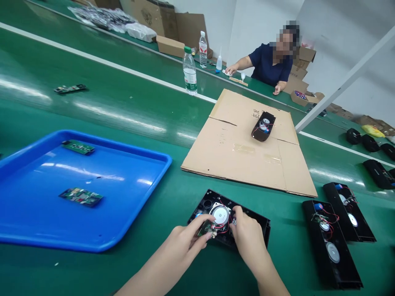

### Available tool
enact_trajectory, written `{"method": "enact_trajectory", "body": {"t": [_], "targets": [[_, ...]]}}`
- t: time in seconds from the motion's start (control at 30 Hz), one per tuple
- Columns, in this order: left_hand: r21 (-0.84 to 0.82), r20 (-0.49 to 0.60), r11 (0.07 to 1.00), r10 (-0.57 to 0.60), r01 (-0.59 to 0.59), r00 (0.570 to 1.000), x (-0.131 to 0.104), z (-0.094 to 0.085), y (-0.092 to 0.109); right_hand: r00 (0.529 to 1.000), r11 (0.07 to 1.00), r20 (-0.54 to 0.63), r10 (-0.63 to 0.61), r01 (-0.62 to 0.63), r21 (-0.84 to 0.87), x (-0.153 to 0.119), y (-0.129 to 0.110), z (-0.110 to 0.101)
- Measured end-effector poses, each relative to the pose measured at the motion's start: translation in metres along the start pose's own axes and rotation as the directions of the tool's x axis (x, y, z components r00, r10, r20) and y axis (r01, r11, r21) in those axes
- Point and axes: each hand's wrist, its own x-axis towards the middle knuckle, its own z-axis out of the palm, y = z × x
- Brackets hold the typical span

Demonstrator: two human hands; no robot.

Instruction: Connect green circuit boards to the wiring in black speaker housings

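A black speaker housing (261, 220) lies on the green bench in front of me, its inside facing up. A round speaker driver (220, 215) with a silver back sits in it, with red wires (222, 226) beside it. My left hand (187, 242) pinches a small green circuit board (205, 228) over the housing's near left part, close to a white connector (213, 233). To the right of the driver, my right hand (247, 230) reaches into the housing with its fingers closed together. What those fingers hold, if anything, is hidden.
At left is a blue tray (145, 193) with circuit boards (82, 197). A cardboard sheet (222, 135) beyond the housing bears another speaker housing (263, 126). More open housings (333, 246) stand at right. Past the water bottle (189, 74), a person (268, 61) sits across the bench.
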Motion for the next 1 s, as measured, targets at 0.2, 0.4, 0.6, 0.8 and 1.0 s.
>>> {"method": "enact_trajectory", "body": {"t": [0.2, 0.4, 0.6, 0.8, 1.0], "targets": [[-0.074, 0.000, 0.996, -0.050, 0.050, 0.999, -0.002, -0.001, 0.010, 0.991, 0.991, -0.066, 0.114, -0.109, 0.083, 0.005, -0.008, 0.010], [-0.228, -0.010, 0.970, -0.093, 0.088, 0.996, 0.001, 0.003, 0.014, 0.982, 0.794, -0.189, 0.015, 0.103, 0.599, -0.007, 0.009, 0.007], [-0.242, -0.132, 0.970, 0.002, -0.034, 0.991, 0.009, 0.016, 0.006, 0.933, 0.700, -0.358, -0.047, 0.287, 0.654, -0.019, 0.014, 0.007], [-0.123, -0.255, 0.984, 0.094, -0.129, 0.962, 0.012, 0.022, 0.005, 0.857, 0.706, -0.515, 0.023, 0.350, 0.615, -0.022, 0.012, 0.016], [-0.125, -0.356, 0.978, 0.111, -0.164, 0.928, 0.012, 0.026, 0.005, 0.933, 0.565, -0.349, -0.092, 0.337, 0.753, -0.023, 0.011, 0.016]]}}
